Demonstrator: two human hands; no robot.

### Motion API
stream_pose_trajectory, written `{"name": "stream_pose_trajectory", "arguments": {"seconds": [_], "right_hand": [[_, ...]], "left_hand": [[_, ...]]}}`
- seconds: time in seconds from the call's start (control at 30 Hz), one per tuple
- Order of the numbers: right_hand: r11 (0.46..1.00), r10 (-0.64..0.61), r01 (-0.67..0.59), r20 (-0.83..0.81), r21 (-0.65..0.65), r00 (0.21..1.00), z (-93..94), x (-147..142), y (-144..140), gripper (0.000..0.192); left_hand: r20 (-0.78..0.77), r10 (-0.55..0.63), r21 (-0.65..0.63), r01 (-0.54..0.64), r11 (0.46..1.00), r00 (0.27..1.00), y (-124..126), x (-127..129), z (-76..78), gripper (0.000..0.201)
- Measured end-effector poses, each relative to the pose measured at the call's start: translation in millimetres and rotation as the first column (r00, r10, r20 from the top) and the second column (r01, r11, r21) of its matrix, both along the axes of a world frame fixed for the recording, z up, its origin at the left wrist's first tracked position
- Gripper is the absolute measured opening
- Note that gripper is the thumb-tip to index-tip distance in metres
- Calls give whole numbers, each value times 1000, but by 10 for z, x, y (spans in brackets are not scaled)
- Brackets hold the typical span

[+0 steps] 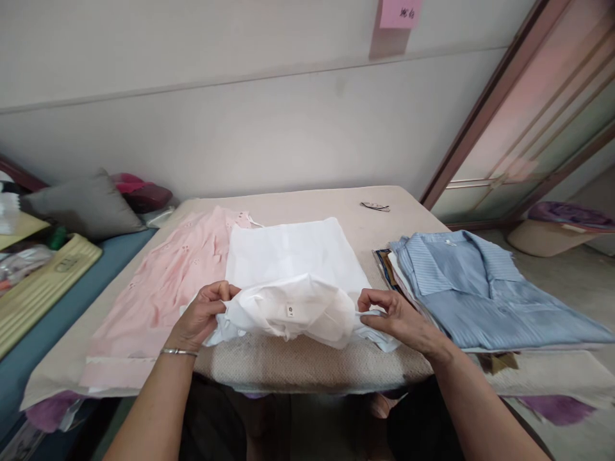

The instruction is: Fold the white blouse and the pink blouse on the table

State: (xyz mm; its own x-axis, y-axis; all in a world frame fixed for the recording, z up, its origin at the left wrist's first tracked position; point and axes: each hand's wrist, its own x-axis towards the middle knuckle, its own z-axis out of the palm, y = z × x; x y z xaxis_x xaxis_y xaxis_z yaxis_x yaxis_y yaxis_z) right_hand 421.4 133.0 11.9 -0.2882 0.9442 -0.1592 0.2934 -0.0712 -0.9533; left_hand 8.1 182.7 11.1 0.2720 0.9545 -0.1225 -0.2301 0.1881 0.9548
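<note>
White garment [293, 275] bunched between left hand [202, 315] and right hand [394, 318].

White garment [293, 269]: thin plain fabric, lying flat across the middle of the table [307, 368], reaching back toward the far edge. Its near end is bunched and lifted into a loose puffed fold just short of the table's near edge, a small white tag with a dark mark showing on the front of the fold. Left side overlaps pink cloth; right side near the blue shirt.
</note>
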Motion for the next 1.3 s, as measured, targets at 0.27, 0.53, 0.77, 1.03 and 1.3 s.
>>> {"name": "stream_pose_trajectory", "arguments": {"seconds": [0.27,0.53,0.77,1.03,1.3], "right_hand": [[999,10,-11,7,36,1000,-46,21,7,9],[971,-98,16,335,238,937,-220,19,196,3],[964,-108,-69,612,258,783,-445,19,293,14],[970,-88,-70,603,233,793,-462,67,301,10],[967,-81,-84,604,240,793,-463,78,316,14]], "left_hand": [[20,5,-4,-5,1000,1000,4,-8,11,20],[-420,84,-67,-123,990,904,145,47,-175,17],[-704,19,-30,-56,998,710,215,8,-408,33],[-497,66,-87,-125,988,865,237,-103,-407,40],[-686,92,41,-88,995,722,249,-60,-416,29]]}}
